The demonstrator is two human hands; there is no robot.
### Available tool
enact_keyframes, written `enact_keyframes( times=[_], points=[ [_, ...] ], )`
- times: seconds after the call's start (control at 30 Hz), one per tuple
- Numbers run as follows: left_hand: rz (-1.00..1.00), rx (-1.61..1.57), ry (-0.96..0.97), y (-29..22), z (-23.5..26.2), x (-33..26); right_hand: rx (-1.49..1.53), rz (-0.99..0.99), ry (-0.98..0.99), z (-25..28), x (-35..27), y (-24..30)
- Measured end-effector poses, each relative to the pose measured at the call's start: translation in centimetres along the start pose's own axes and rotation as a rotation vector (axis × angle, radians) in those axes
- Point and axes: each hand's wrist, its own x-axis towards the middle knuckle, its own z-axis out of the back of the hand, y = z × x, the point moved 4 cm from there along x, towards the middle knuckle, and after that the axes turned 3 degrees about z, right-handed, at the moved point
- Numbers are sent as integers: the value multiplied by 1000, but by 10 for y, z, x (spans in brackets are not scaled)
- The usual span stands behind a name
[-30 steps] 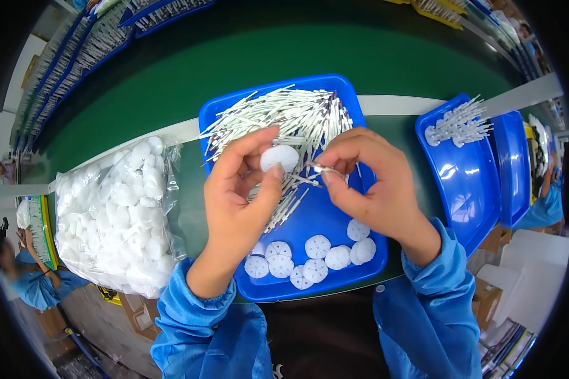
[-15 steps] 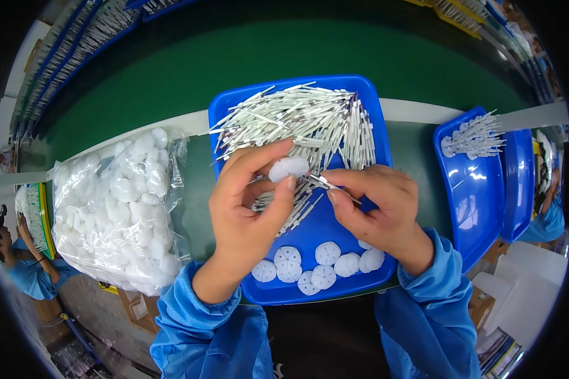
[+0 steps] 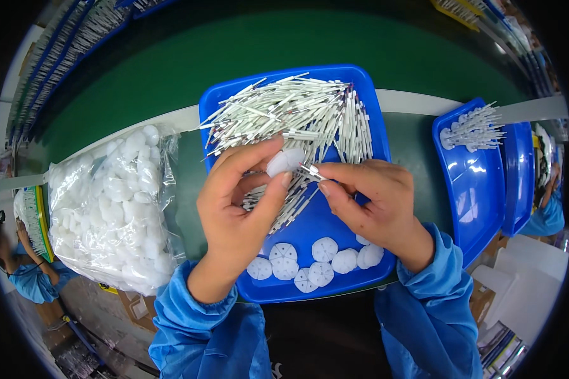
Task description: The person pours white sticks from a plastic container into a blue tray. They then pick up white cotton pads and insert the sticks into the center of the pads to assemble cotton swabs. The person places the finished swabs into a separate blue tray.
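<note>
Between the thumb and fingers of my left hand is a thin white disc, held up on a tilt. My right hand pinches a slim white stick with a dark reddish tip, pointed at the disc's right edge. Whether the tip touches the disc I cannot tell. Both hands are over a blue tray. A heap of similar white sticks fills its far part, partly behind my hands. Several flat white discs with small dark holes lie along its near side.
Left of the tray is a clear plastic bag full of white discs. To the right, another blue tray holds discs with sticks attached. Beyond the table runs a green surface. Other people sit at far left and far right.
The disc in my left hand has tilted, and the stick in my right hand has turned slightly. Hands and tray appear a little further left in the view.
</note>
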Motion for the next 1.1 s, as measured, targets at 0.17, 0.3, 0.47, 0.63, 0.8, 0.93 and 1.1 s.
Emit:
enact_keyframes(
  times=[0.17, 0.3, 0.47, 0.63, 0.8, 0.93, 1.1],
  points=[
    [-104, 148, 21, -3, 1, 0, 18, -92, -20, -2, -2, 1],
    [-103, 137, -26, -5, -2, 1, 83, -147, -17, -3, -2, 2],
    [-170, 315, 6, -4, 0, 3, 78, -177, 42, 1, -1, 5],
    [-137, 277, -2, 2, 0, 1, 128, -218, 6, 6, -3, 3],
    [-58, 192, -57, 2, -3, -1, 115, -224, 45, 2, -4, 4],
    [-86, 242, -15, 3, -1, -1, 112, -249, 18, 1, -6, 3],
    [-93, 250, -1, 3, -5, -1, 56, -211, -22, -4, -8, 2]
  ],
)
